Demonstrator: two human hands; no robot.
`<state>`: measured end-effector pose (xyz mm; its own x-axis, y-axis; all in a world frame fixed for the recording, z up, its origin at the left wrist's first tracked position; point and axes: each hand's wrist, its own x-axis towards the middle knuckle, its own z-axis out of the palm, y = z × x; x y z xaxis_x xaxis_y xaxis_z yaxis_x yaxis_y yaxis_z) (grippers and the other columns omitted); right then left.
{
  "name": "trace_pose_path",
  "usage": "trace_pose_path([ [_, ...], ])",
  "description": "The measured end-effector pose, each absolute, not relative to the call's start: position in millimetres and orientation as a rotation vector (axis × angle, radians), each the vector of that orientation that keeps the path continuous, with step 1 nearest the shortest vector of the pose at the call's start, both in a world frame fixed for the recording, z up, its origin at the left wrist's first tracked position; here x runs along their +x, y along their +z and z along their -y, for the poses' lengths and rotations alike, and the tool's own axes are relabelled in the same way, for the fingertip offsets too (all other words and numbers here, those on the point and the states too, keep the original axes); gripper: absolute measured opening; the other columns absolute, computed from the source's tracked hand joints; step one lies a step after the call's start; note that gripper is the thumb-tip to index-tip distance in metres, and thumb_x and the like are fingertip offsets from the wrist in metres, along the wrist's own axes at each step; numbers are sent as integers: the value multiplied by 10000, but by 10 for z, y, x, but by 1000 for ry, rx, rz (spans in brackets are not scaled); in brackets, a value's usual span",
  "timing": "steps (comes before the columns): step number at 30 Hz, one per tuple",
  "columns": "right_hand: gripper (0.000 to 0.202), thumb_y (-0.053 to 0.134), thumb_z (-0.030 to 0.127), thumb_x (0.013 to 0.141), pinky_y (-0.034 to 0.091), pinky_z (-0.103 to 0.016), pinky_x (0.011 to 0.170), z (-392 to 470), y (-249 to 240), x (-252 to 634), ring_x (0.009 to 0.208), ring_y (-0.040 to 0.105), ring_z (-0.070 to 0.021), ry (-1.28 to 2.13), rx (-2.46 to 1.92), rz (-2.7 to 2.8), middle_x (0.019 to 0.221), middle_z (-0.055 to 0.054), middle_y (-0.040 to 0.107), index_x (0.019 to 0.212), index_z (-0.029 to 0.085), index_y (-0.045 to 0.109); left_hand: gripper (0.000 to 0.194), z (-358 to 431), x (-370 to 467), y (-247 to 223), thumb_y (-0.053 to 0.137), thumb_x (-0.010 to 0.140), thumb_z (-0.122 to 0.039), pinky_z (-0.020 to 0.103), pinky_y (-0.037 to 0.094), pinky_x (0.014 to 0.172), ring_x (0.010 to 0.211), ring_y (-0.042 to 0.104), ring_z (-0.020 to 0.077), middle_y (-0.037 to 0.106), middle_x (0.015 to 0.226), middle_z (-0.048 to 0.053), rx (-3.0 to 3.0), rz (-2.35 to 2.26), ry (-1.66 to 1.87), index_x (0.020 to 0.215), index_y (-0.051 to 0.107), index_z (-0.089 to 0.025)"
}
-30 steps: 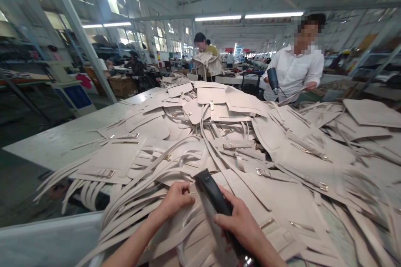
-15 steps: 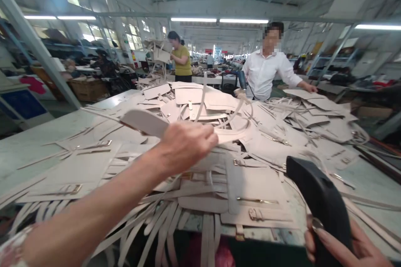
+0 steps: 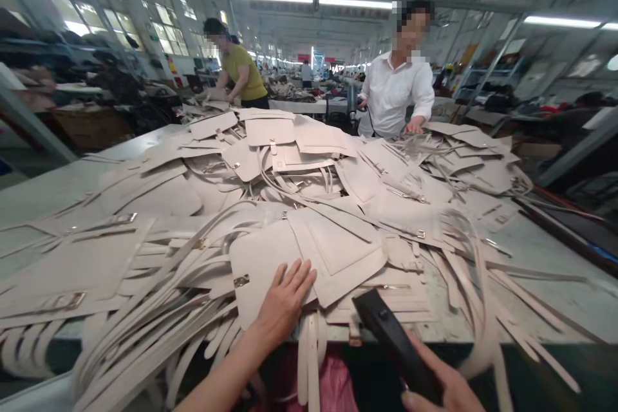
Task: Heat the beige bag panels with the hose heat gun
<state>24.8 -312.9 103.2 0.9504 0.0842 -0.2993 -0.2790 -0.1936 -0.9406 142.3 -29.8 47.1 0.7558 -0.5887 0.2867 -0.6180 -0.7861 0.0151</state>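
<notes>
Closest to me is the right hand, wrapped around a chunky black handheld tool. Its thumb is on the near side; the rest of the fingers are mostly behind the grip, so can't tell exactly how they sit. The tool's tip is just past the table edge, by some beige pieces. Left hand is palm down on a beige panel with a little metal fitting, fingers stretched out with only slim gaps between them, not pinching anything. Can't really make out that thumb.

Loose straps dangle off the edge beside it, over some pink fabric. A second panel overlaps the first on its right. Behind those there's a huge heap of beige parts, buckles and all, across a pale table.

Far side: co-worker in a white shirt holding a dark gun-shaped tool, and further left someone in a yellow-green top leaning over the heap. Strip lights overhead.
</notes>
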Motion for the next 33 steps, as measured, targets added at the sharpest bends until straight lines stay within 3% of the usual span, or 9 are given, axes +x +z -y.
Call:
trace_pose_path([
  [3, 675, 655, 230, 602, 415, -327, 918, 2823, 1021, 439, 1080, 515, -291, 441, -1633, 48, 1166, -45, 601, 1252, 166, 486, 597, 271, 1460, 447, 464, 741, -118, 461, 205, 1042, 1280, 279, 263, 341, 1390, 95, 2794, 968, 396, 1323, 353, -187],
  [5, 695, 607, 137, 608, 497, -253, 675, 2638, 980, 542, 816, 615, -213, 509, -1618, 72, 1068, -18, 647, 1280, 204, 445, 591, 275, 1474, 434, 488, 747, -168, 457, 219, 1039, 1276, 286, 266, 344, 1388, 99, 2771, 960, 370, 1323, 354, -184],
  [8, 746, 568, 90, 609, 392, -188, 398, 2484, 957, 662, 446, 507, -101, 518, -1631, -24, 783, 21, 677, 1319, 218, 375, 581, 276, 1490, 443, 509, 755, -224, 451, 223, 1039, 1273, 290, 261, 339, 1391, 91, 2750, 961, 315, 1316, 364, -186],
  [14, 836, 596, 237, 656, 401, -229, 398, 2691, 1086, 666, 399, 455, -126, 359, -1664, -220, 476, 60, 550, 1382, 138, 194, 650, 271, 1494, 484, 528, 698, -164, 440, 208, 1043, 1275, 282, 252, 323, 1402, 67, 2731, 915, 288, 1322, 350, -200],
  [16, 833, 594, 206, 623, 373, -216, 397, 2740, 1055, 602, 410, 446, -112, 470, -1645, -172, 558, 34, 601, 1372, 137, 236, 646, 278, 1488, 478, 530, 692, -156, 443, 216, 1037, 1267, 295, 256, 334, 1396, 72, 2734, 915, 302, 1314, 363, -199],
  [20, 749, 544, 99, 539, 355, -203, 449, 2563, 892, 548, 517, 473, -99, 473, -1641, -42, 931, -41, 647, 1279, 132, 434, 608, 283, 1526, 434, 530, 704, -163, 445, 230, 1027, 1247, 323, 264, 362, 1379, 87, 2742, 938, 334, 1297, 392, -178],
  [24, 733, 550, 85, 565, 375, -211, 431, 2389, 826, 609, 474, 462, -107, 419, -1609, -56, 742, 0, 646, 1284, 139, 419, 585, 236, 1659, 432, 511, 730, -151, 446, 253, 1012, 1237, 335, 261, 371, 1373, 92, 2731, 962, 360, 1300, 384, -183],
  [30, 818, 609, 276, 682, 429, -244, 418, 2723, 884, 579, 420, 486, -138, 261, -1631, -231, 490, 49, 570, 1374, 131, 197, 543, 161, 1390, 641, 551, 735, -190, 484, 236, 1012, 1236, 320, 290, 399, 1344, 118, 2560, 877, 324, 1265, 433, -199],
  [33, 839, 609, 313, 686, 417, -235, 385, 2872, 836, 515, 392, 474, -130, 312, -1625, -230, 459, 61, 555, 1378, 135, 169, 360, 328, 993, 605, 527, 775, -281, 389, 394, 882, 1021, 512, 248, 582, 1083, 122, 2283, 451, 223, 1117, 557, -174],
])
